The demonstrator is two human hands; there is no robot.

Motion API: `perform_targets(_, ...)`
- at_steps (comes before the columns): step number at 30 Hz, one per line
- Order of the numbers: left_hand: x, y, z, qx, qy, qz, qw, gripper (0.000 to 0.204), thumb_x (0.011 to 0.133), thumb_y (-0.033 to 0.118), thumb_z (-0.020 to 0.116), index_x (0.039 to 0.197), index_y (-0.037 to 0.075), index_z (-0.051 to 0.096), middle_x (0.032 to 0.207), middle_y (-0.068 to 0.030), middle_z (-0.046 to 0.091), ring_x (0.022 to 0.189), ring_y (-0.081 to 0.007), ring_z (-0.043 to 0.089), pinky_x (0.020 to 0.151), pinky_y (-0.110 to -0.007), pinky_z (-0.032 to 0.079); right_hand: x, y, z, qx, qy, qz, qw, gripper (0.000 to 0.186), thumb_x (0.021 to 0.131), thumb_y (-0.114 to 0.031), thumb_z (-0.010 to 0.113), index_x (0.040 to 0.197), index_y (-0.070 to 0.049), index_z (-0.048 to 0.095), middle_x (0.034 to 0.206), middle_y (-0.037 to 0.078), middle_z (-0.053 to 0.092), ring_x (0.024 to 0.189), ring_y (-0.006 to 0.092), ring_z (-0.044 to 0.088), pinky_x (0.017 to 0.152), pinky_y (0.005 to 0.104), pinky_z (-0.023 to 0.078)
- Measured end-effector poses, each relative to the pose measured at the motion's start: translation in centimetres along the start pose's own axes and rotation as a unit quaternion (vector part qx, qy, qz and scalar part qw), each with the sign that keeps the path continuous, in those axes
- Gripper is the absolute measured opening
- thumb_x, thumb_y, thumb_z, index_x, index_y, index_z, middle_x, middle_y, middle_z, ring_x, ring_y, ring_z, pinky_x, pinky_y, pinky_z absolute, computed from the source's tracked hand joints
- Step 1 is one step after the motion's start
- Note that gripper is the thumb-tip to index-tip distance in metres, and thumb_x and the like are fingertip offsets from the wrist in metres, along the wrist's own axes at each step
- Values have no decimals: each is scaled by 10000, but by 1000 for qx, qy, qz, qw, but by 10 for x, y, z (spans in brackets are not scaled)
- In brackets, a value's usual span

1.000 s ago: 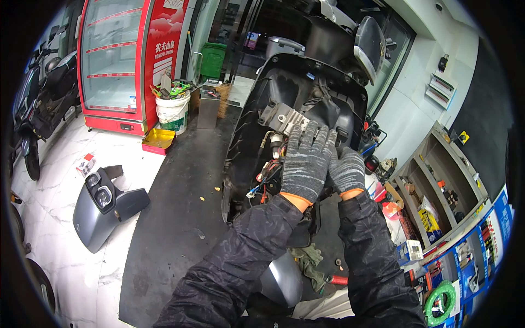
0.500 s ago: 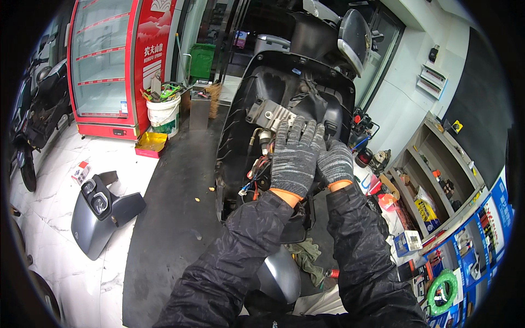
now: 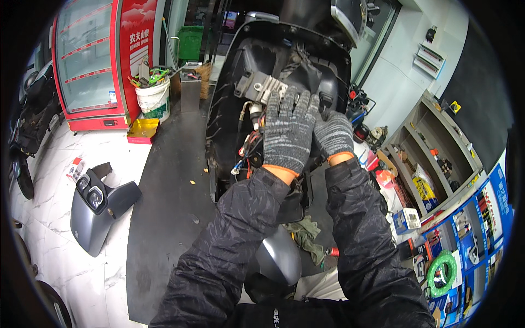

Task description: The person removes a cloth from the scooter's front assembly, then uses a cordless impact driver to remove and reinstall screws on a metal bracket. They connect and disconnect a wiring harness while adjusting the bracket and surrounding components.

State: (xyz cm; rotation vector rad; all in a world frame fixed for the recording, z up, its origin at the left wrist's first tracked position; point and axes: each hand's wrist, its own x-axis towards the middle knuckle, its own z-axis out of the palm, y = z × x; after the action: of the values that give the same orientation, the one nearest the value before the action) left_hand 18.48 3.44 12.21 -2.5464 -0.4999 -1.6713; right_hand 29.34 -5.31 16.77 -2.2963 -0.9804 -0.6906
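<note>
My left hand (image 3: pixel 290 131), in a grey knit glove, lies with its fingers stretched forward over the opened front of a scooter (image 3: pixel 221 117). Its fingertips reach the edge of a silvery metal part with mounting holes (image 3: pixel 270 89); whether they press on it cannot be made out. Close beside it, my right hand (image 3: pixel 333 135), gloved alike, is curled with the fingers bent down into the black housing; what they grip is hidden. Loose coloured wires (image 3: pixel 249 147) hang left of my left wrist. A black cable bundle (image 3: pixel 298 64) lies ahead of the hands.
A grey scooter panel (image 3: pixel 101 210) lies on the white tiles at left, beyond a dark mat (image 3: pixel 169 235). Behind stand a white bucket of tools (image 3: pixel 153 101), a yellow-lined tray (image 3: pixel 143 130) and a red display fridge (image 3: pixel 90 117). Shelves (image 3: pixel 432 158) line the right; a green rag (image 3: pixel 307 240) lies below.
The view has shifted, so the scooter and both hands appear higher and slightly left. My hands keep nearly the same place on the scooter, the left flat and the right curled.
</note>
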Motion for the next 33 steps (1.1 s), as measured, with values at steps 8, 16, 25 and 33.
perform_targets(8,0,0,2,-9,55,14,998,529,989,298,565,1495,153,623,1534,-79,602,1517,-308,441,1319,-585,205,-1,-5,16,-80,84,-41,992,455,1041,-387,549,964,-7,786,941,274,751,906,445,732,824,542,585)
perform_targets(16,-1,1,-1,26,40,6,999,567,962,265,616,1525,201,604,1563,-34,593,1519,-299,435,1317,-571,197,-4,-10,-8,-20,2,13,1000,465,1002,-423,605,1029,-4,804,952,277,760,934,441,744,871,536,586)
perform_targets(25,-1,0,5,8,79,19,997,500,978,300,588,1451,156,665,1501,-80,627,1516,-310,443,1318,-587,204,4,-14,2,-141,-21,-30,989,415,1021,-386,634,1078,-6,793,1031,276,759,1016,437,736,916,507,577)
perform_targets(33,-1,-3,-20,-7,4,30,1000,665,893,286,734,1531,172,582,1585,-64,557,1519,-320,427,1302,-563,230,-40,47,-44,17,-88,-56,994,621,1036,-568,592,1010,29,761,937,303,732,973,455,711,870,511,539)
